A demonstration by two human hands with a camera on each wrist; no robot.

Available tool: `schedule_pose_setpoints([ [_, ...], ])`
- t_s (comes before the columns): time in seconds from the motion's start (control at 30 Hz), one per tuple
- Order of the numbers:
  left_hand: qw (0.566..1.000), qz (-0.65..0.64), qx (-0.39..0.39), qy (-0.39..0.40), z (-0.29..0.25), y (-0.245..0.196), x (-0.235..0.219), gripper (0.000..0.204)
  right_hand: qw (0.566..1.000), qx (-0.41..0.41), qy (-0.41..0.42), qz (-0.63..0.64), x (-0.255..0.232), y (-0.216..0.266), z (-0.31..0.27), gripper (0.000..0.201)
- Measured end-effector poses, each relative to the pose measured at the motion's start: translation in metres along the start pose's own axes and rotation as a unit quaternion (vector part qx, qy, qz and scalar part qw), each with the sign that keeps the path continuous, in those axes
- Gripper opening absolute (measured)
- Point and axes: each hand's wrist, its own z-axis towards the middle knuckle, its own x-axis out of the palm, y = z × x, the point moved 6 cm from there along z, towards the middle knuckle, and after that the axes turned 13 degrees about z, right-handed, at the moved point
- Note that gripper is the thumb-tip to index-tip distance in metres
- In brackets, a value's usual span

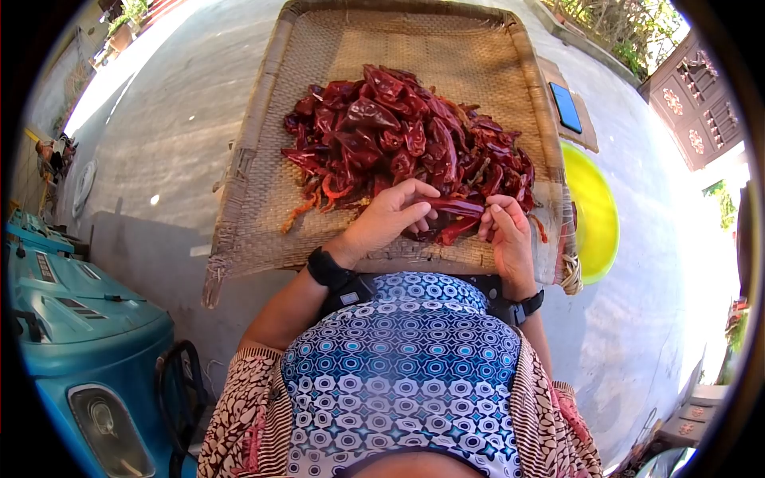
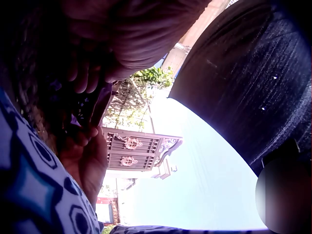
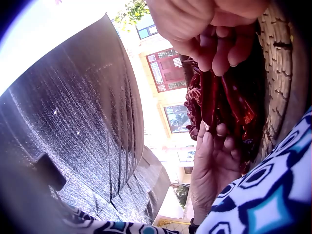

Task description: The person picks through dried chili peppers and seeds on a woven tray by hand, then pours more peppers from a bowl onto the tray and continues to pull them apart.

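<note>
A long, shiny dark-red dried chili pepper (image 1: 458, 207) stretches between both hands over the near edge of a heap of dried chilies (image 1: 382, 127). My left hand (image 1: 389, 215) pinches its left end between thumb and fingers. At the other end, the right hand (image 1: 508, 229) grips it with thumb and fingertips. The right wrist view shows the chili (image 3: 208, 100) running from the right hand's fingers (image 3: 224, 53) to the left hand's thumb and fingertips (image 3: 209, 139). In the left wrist view the chili is mostly in shadow below the left hand (image 2: 131, 39).
The heap lies on a woven tray (image 1: 335, 36) with a raised rim. Right of it stand a yellow basin (image 1: 594, 215) and a phone (image 1: 566, 107) on a cardboard piece. A teal vehicle (image 1: 88, 319) is at lower left, beside a dark metal-framed chair (image 1: 182, 390).
</note>
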Motion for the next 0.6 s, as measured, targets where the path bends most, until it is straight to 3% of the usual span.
schedule_pose_setpoints([
  [0.6, 1.0, 0.009, 0.014, 0.004, 0.0032, 0.009, -0.0029, 0.028, 1.0, -0.01, 0.0, -0.004, 0.0015, -0.0002, 0.0004, 0.018],
])
